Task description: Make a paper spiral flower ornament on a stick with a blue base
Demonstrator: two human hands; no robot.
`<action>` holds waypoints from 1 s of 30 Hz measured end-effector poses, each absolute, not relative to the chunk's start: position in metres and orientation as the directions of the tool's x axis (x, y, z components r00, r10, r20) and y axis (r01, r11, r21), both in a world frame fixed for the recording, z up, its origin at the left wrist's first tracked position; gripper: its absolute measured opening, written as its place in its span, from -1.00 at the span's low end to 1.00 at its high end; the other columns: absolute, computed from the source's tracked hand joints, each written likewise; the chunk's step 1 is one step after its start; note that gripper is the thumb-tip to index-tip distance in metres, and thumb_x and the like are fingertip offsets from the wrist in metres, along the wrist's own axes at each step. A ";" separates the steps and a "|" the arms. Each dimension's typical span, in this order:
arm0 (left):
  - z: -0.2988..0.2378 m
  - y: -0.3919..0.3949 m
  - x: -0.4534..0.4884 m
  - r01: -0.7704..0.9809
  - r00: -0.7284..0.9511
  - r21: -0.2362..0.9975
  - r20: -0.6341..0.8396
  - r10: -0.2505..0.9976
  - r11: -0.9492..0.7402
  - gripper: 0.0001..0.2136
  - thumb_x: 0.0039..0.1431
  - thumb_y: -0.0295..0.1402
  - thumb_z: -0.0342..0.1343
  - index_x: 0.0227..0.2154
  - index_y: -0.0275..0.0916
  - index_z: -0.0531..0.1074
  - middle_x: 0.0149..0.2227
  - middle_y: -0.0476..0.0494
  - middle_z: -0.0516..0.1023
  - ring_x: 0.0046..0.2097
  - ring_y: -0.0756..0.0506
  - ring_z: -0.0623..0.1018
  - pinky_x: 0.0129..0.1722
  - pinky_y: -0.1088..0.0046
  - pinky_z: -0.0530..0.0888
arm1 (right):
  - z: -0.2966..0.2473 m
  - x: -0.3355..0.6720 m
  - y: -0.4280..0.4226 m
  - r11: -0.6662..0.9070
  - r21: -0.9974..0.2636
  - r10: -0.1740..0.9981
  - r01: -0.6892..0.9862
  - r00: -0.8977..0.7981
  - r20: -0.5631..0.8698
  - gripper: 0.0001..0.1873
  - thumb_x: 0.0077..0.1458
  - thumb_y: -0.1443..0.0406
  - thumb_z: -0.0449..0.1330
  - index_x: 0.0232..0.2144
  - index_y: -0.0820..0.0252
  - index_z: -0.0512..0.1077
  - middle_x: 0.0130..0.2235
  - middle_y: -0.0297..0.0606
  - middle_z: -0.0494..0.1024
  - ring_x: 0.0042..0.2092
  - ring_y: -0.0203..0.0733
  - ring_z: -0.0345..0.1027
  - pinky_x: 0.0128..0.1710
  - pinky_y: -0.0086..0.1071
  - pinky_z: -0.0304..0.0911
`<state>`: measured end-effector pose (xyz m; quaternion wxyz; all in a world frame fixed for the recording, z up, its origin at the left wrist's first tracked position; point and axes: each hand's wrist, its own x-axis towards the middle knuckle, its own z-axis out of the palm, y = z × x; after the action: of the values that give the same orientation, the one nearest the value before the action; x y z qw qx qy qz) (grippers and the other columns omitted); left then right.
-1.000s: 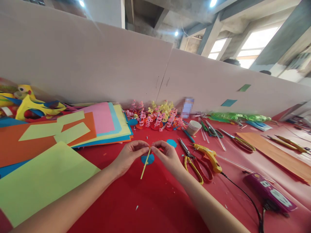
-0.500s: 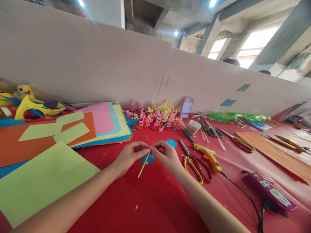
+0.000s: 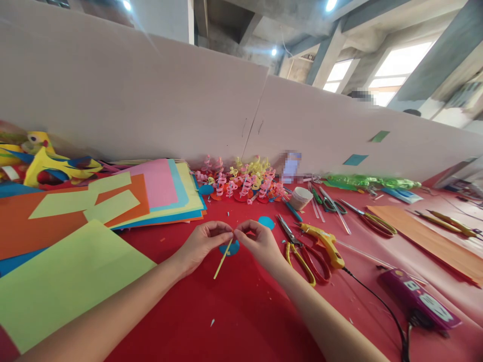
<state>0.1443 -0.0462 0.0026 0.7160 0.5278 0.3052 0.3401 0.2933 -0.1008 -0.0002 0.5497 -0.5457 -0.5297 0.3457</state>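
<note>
Pinching the yellow paper strip (image 3: 222,259) just above the blue paper disc (image 3: 234,249), fingers of left hand (image 3: 199,244) and right hand (image 3: 261,245) meet at its top; it looks uncurled, with finished paper spirals (image 3: 241,183) standing beyond the disc.

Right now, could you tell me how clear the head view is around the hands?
Head view: the left hand and right hand, pinching the yellow strip, are sharp and evenly lit; the windows are blown out; the partition wall bows from wide-angle distortion; a patch at its foot is blurred.
</note>
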 end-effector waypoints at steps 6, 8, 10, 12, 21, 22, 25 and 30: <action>0.003 -0.048 0.145 -0.180 0.603 0.943 -0.118 0.789 0.278 -0.85 -0.14 -0.36 0.29 -0.46 -0.27 0.48 -0.44 -0.01 0.52 -0.35 0.00 0.50 -0.26 0.47 0.41 | -0.004 0.292 -0.101 0.174 -0.944 0.941 0.279 0.237 0.243 -0.85 -0.08 0.23 0.18 -0.55 0.19 0.37 -0.51 -0.31 0.43 -0.44 -0.24 0.34 -0.40 -0.38 0.28; 0.003 -0.047 0.144 -0.198 0.617 0.920 -0.151 0.772 0.338 -0.86 -0.13 -0.38 0.29 -0.47 -0.27 0.47 -0.43 -0.01 0.53 -0.32 -0.01 0.52 -0.23 0.47 0.42 | -0.005 0.293 -0.101 0.190 -0.948 0.943 0.254 0.220 0.248 -0.77 0.01 0.16 0.13 -0.54 0.20 0.40 -0.50 -0.29 0.46 -0.42 -0.24 0.35 -0.39 -0.39 0.28; 0.005 -0.046 0.143 -0.203 0.642 0.893 -0.189 0.743 0.402 -0.86 -0.13 -0.40 0.28 -0.46 -0.28 0.46 -0.44 -0.02 0.54 -0.32 -0.01 0.53 -0.22 0.47 0.43 | -0.005 0.296 -0.101 0.207 -0.956 0.948 0.210 0.197 0.249 -0.68 0.08 0.11 0.07 -0.51 0.21 0.43 -0.48 -0.26 0.49 -0.41 -0.24 0.36 -0.38 -0.39 0.28; 0.007 -0.046 0.143 -0.211 0.659 0.863 -0.222 0.719 0.459 -0.85 -0.13 -0.43 0.28 -0.43 -0.27 0.45 -0.44 -0.02 0.55 -0.33 0.00 0.54 -0.22 0.48 0.43 | -0.004 0.298 -0.101 0.226 -0.959 0.953 0.170 0.166 0.254 -0.71 0.08 0.11 0.09 -0.42 0.19 0.47 -0.42 -0.25 0.52 -0.36 -0.24 0.37 -0.35 -0.40 0.29; 0.016 -0.046 0.137 -0.192 0.724 0.806 -0.270 0.635 0.561 -0.71 -0.07 -0.45 0.25 -0.26 -0.22 0.31 -0.46 0.02 0.53 -0.40 0.05 0.53 -0.26 0.52 0.43 | 0.000 0.302 -0.104 0.261 -0.962 0.964 0.078 -0.074 0.255 -0.84 0.05 0.23 0.17 -0.30 0.12 0.48 -0.31 -0.31 0.49 -0.25 -0.28 0.34 -0.25 -0.41 0.26; 0.016 -0.046 0.136 -0.182 0.736 0.808 -0.266 0.623 0.560 -0.70 -0.06 -0.43 0.25 -0.26 -0.21 0.30 -0.45 0.01 0.53 -0.40 0.05 0.52 -0.26 0.51 0.43 | 0.000 0.301 -0.104 0.255 -0.965 0.965 0.066 -0.073 0.250 -0.85 0.04 0.23 0.18 -0.32 0.13 0.48 -0.32 -0.32 0.49 -0.26 -0.28 0.34 -0.25 -0.41 0.26; 0.014 -0.043 0.135 -0.167 0.754 0.830 -0.241 0.611 0.532 -0.73 -0.05 -0.38 0.25 -0.28 -0.22 0.33 -0.45 -0.01 0.53 -0.41 0.04 0.52 -0.26 0.47 0.43 | 0.001 0.301 -0.105 0.220 -0.975 0.973 0.015 -0.078 0.218 -0.84 0.03 0.21 0.19 -0.35 0.15 0.46 -0.37 -0.34 0.48 -0.29 -0.28 0.34 -0.25 -0.40 0.25; 0.010 -0.040 0.137 -0.185 0.694 0.893 -0.177 0.698 0.411 -0.76 -0.11 -0.26 0.28 -0.38 -0.24 0.42 -0.46 0.03 0.51 -0.39 0.03 0.50 -0.28 0.49 0.41 | -0.002 0.302 -0.104 0.184 -0.982 0.982 -0.042 -0.034 0.186 -0.84 0.02 0.19 0.20 -0.40 0.17 0.42 -0.41 -0.36 0.47 -0.34 -0.31 0.32 -0.31 -0.45 0.22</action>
<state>0.1369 -0.0402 0.0099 0.7935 0.4663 0.2749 0.2780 0.3016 -0.1042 -0.0024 0.5443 -0.4322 -0.5440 0.4702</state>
